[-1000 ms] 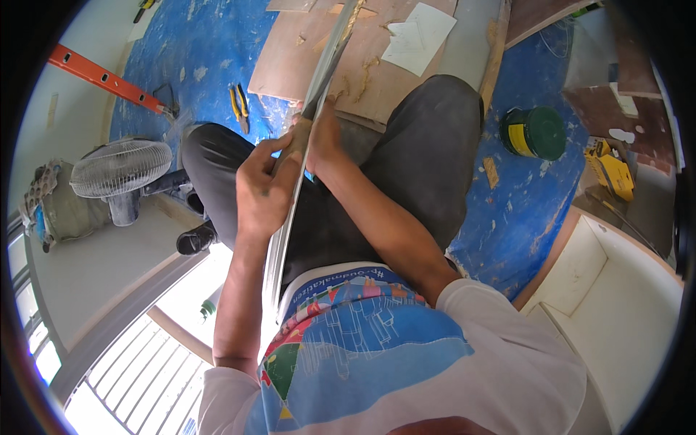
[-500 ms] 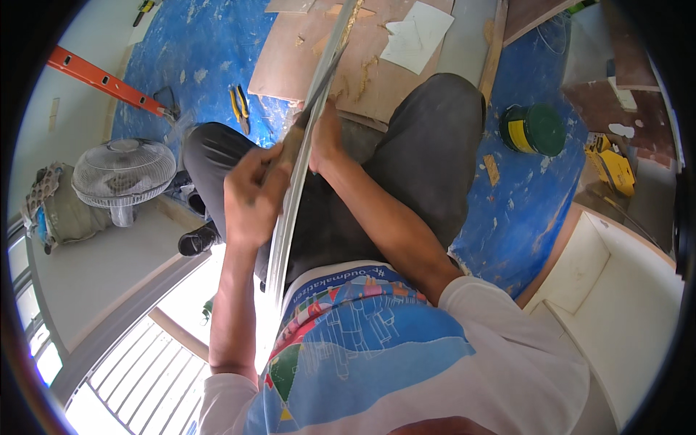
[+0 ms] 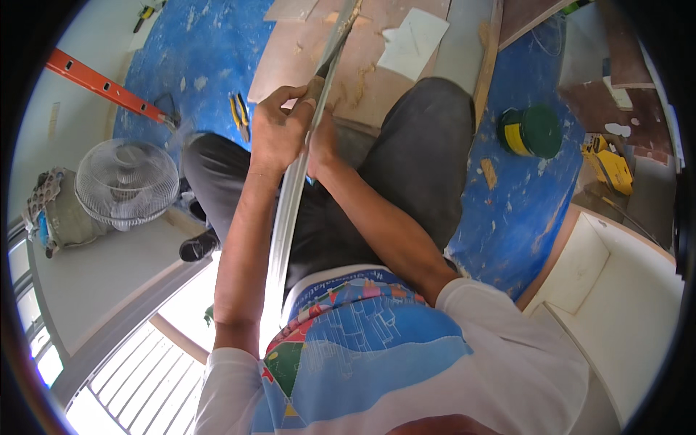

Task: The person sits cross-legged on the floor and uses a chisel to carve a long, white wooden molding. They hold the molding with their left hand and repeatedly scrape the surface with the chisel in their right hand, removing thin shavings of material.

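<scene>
My left hand (image 3: 279,134) is closed round the wooden handle (image 3: 314,88) of a tool with a narrow dark blade (image 3: 331,59). That blade lies along a long pale strip (image 3: 296,181), which looks like a length of trim and runs from my lap up past the far edge of the view. On the strip's other side, my right hand (image 3: 322,148) grips it from the right, its fingers partly hidden behind the strip. Tan crumbs or shavings (image 3: 359,83) show on the strip's far end and on the brown board (image 3: 290,65) below.
Yellow-handled pliers (image 3: 239,116) lie on the blue floor sheet (image 3: 196,80). A fan (image 3: 127,181) and an orange ladder rail (image 3: 105,85) are at left. White paper (image 3: 415,43) rests on the board. A green bucket (image 3: 533,132), yellow box (image 3: 612,167) and white cabinet (image 3: 623,290) stand right.
My left hand has slid the tool up and away from me along the strip. My right hand keeps about the same place.
</scene>
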`<state>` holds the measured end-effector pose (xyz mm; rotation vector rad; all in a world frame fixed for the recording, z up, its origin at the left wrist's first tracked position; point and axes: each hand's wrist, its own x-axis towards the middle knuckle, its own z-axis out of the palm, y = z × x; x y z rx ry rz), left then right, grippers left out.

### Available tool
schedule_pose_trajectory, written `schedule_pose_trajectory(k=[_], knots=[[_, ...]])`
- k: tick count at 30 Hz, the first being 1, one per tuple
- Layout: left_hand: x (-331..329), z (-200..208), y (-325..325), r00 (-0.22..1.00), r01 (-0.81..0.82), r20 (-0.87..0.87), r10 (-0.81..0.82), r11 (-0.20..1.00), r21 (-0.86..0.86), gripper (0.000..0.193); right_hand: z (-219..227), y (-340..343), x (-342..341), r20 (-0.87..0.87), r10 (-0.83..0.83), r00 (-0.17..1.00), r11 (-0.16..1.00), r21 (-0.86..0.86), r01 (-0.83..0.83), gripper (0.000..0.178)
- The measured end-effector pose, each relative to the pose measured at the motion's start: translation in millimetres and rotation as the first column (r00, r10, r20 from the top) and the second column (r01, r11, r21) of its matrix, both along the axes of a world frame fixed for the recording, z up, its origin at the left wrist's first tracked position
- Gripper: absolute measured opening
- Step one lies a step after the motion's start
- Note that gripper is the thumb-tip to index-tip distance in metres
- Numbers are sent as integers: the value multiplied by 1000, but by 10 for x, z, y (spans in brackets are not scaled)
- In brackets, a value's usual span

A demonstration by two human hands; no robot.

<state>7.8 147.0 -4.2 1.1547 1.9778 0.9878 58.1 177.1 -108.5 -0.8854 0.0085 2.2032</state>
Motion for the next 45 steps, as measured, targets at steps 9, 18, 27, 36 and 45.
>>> schedule_pose_trajectory(k=[9,18,27,36,45], knots=[[-29,-144,50,930,167,-344,-127,982,88,44,-132,-39,7,53,-34,998,998,-52,37,65],[22,182,-289,985,85,-141,-98,992,-92,41,-279,45,42,-67,8,998,993,-117,-16,65],[240,378,-781,945,104,-303,-120,992,-68,36,-317,2,2,-17,-29,999,999,-18,28,63],[307,370,-1019,937,120,-324,-131,991,-55,33,-215,-15,165,-72,34,997,999,1,-34,67],[283,278,-901,970,90,-225,-91,996,-16,34,-223,-31,186,-83,33,996,999,23,-31,68]])
